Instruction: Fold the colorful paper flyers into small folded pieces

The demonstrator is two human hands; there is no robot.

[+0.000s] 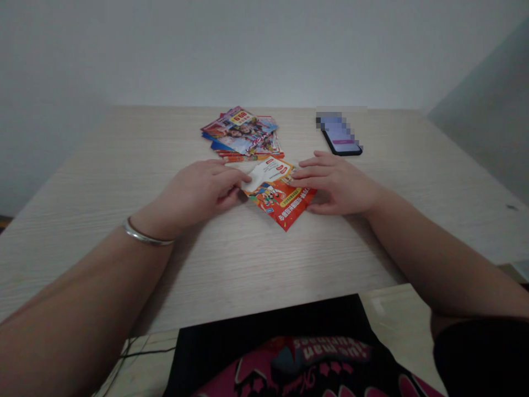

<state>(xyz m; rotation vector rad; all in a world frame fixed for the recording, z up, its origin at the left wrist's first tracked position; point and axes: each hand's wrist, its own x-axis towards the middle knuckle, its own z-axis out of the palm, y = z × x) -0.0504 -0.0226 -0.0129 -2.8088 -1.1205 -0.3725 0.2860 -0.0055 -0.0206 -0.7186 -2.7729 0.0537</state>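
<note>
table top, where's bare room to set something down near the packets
The table has bare wood left of the stack of packets, right of the phone, and in front of the hands. A narrow strip runs between stack and phone. It is crowded mid-table, where the left hand and right hand meet on a single packet, just below the stack.

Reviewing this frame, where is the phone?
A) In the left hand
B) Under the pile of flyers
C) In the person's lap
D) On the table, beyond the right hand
D. The phone lies on the table, past the right hand and to the side of the pile of flyers.
</note>
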